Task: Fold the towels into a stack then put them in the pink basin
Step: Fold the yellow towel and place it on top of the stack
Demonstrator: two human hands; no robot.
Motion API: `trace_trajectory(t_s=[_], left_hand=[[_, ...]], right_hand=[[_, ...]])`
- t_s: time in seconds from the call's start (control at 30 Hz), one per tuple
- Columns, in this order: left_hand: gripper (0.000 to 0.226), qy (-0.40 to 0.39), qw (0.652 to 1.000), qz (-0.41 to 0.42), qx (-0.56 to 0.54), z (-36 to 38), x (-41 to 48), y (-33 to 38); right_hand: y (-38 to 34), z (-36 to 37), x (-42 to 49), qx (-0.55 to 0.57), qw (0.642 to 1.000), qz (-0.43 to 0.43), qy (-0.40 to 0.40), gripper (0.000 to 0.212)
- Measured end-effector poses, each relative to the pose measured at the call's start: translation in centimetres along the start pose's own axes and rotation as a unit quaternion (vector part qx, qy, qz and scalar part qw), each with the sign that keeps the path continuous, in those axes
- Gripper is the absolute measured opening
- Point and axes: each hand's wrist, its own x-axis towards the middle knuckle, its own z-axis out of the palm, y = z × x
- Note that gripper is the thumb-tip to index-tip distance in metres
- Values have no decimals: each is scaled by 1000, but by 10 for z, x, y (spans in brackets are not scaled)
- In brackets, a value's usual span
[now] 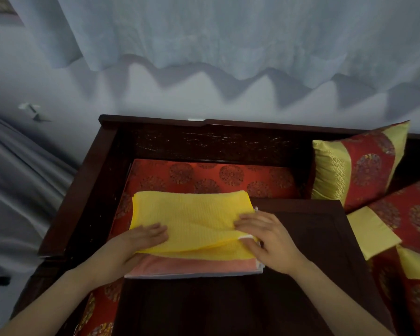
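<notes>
A folded yellow towel (192, 214) lies on top of a folded pink towel (194, 265), and a white layer peeks out at the stack's bottom edge. The stack rests partly on the red seat cushion (228, 175) and partly on a dark wooden board (313, 238). My left hand (141, 238) lies flat on the yellow towel's near left corner, its thumb tucked under the edge. My right hand (264, 236) pinches the yellow towel's near right edge, fingers curled over it. No pink basin is in view.
The dark wooden seat frame (102, 170) walls the cushion at left and back. Red and yellow pillows (359, 166) lean at the right. A pale curtain (228, 44) hangs behind, above a grey floor.
</notes>
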Motion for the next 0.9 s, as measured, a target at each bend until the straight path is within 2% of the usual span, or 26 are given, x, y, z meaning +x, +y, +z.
trace_trajectory(t_s=[0.07, 0.17, 0.23, 0.3, 0.37, 0.47, 0.5, 0.53, 0.63, 0.7, 0.77, 0.9], left_hand=[[52, 35, 999, 30, 29, 4, -18, 24], [59, 37, 994, 66, 78, 8, -44, 58], [55, 21, 997, 37, 70, 11, -41, 57], [46, 48, 997, 13, 55, 8, -34, 57], [39, 112, 991, -11, 73, 2, -25, 64], [39, 231, 967, -17, 102, -11, 7, 89], [41, 256, 959, -32, 120, -13, 21, 98], [47, 264, 952, -56, 143, -13, 35, 103], [69, 199, 954, -151, 167, 5, 61, 101], [82, 157, 958, -186, 150, 26, 63, 87], [88, 143, 957, -202, 153, 39, 59, 81], [99, 173, 957, -195, 125, 20, 63, 100]], right_hand=[[-4, 7, -16, -18, 999, -14, -49, 34], [-7, 20, -37, -43, 990, -2, -135, 39], [-6, 27, -46, -55, 982, 28, -179, 42], [-7, 31, -49, -66, 979, 40, -189, 43], [-11, 31, -44, -55, 984, 64, -159, 43], [-26, 28, -18, -52, 995, 89, 7, 36], [-31, 27, -5, -65, 992, 97, 47, 33], [-38, 29, 7, -78, 989, 114, 54, 35], [-42, 42, 25, -126, 975, 171, -65, 61], [-37, 58, 18, -146, 962, 194, -122, 65], [-34, 66, 7, -154, 954, 212, -143, 68], [-29, 37, 6, -181, 948, 244, -97, 74]])
